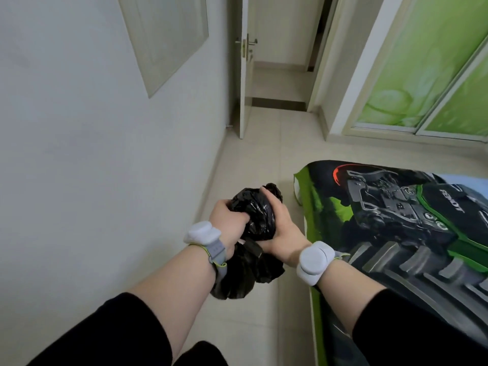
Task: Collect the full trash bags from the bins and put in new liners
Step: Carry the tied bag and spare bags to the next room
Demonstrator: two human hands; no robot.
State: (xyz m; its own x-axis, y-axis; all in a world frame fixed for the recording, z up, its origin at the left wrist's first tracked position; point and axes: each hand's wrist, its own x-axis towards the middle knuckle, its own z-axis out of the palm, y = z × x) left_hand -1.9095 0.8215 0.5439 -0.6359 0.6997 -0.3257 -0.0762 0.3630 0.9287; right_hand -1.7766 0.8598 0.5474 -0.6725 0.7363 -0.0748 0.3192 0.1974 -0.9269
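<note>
A crumpled black trash bag (257, 215) is held up in front of me, over the tiled floor. My left hand (227, 220) grips its left side with the fingers dug into the plastic. My right hand (281, 228) wraps around its right side, thumb on top. More black plastic (248, 273) hangs below both wrists. Each wrist carries a white sensor band. No bin is in view.
A white wall runs along my left. A bed with a green and black printed cover (396, 233) stands at my right. A strip of tiled floor (264, 143) leads ahead to an open white door (244, 75). Green sliding wardrobe doors (422, 75) stand at the far right.
</note>
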